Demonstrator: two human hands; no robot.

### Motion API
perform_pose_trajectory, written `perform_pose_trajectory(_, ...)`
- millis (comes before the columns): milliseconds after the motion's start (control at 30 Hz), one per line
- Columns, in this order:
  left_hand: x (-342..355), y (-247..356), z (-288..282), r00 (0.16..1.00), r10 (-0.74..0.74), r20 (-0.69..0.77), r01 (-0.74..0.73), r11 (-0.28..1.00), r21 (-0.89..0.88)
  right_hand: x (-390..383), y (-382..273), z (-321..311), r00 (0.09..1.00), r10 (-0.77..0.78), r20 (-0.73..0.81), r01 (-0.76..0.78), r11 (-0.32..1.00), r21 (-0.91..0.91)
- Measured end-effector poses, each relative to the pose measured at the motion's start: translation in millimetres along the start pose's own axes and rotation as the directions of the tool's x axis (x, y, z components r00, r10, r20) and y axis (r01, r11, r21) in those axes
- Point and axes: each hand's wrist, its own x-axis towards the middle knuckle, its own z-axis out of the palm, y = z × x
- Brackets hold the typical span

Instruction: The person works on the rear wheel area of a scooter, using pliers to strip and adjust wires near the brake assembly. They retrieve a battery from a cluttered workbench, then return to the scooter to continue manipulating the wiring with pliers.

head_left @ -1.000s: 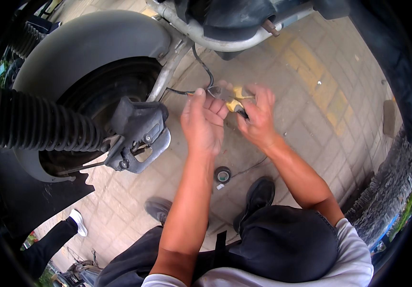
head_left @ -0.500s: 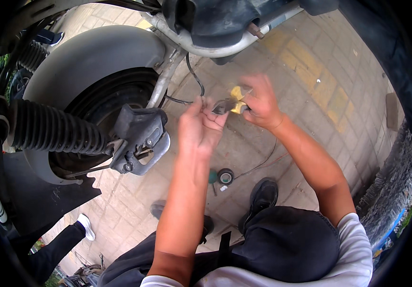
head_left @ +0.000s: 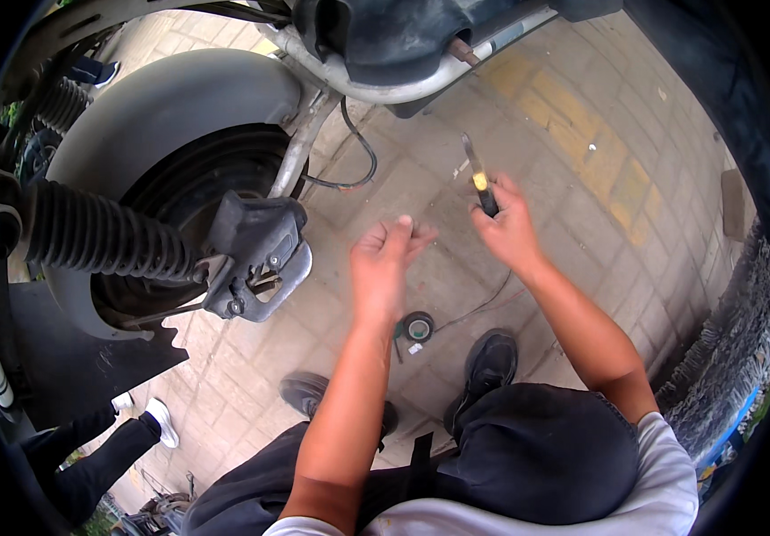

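In my right hand (head_left: 508,228) is a slim hand tool (head_left: 481,183) with a narrow metal tip, a yellow middle and a black grip; the tip points up and away. My left hand (head_left: 387,250) is beside it, apart from the tool, thumb pressed against the bent fingers. Its fingertips are slightly blurred, and whatever they may pinch cannot be made out. A black cable (head_left: 372,161) hangs in a loop from the vehicle frame, clear of both hands, its end near the wheel.
A two-wheeled vehicle's wheel (head_left: 224,170), black spring boot (head_left: 108,237) and metal bracket (head_left: 264,250) stand at left. On the paving (head_left: 573,295) lie a tape roll (head_left: 418,327) and thin wires (head_left: 483,304) near my shoes (head_left: 492,362). Another person's white shoe (head_left: 162,422) is lower left.
My hands have moved apart: the left has drawn back toward me, off the cable, and the right has swung slightly outward. The tool has turned upright, and the cable hangs loose.
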Motion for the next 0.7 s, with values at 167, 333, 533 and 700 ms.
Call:
perform_pose_trajectory(167,2,-2,-9,0.975,0.118,-0.189,-0.165,0.952,-0.259,-8,10,4,0.995,0.009,0.097,0.002,0.994,-0.112)
perform_pose_trajectory(333,18,21,-7,0.961,0.229,-0.156,-0.271,0.888,-0.371,-2,-27,-3,0.908,0.256,0.332,-0.278,0.96,0.021)
perform_pose_trajectory(533,26,17,-9,0.965,0.234,-0.119,-0.261,0.899,-0.351,4,-58,-18,0.946,-0.12,0.302,0.218,0.923,-0.316)
perform_pose_trajectory(700,27,20,-10,0.962,0.238,-0.137,-0.27,0.908,-0.321,23,-96,-29,0.815,0.045,0.578,0.074,0.981,-0.181)
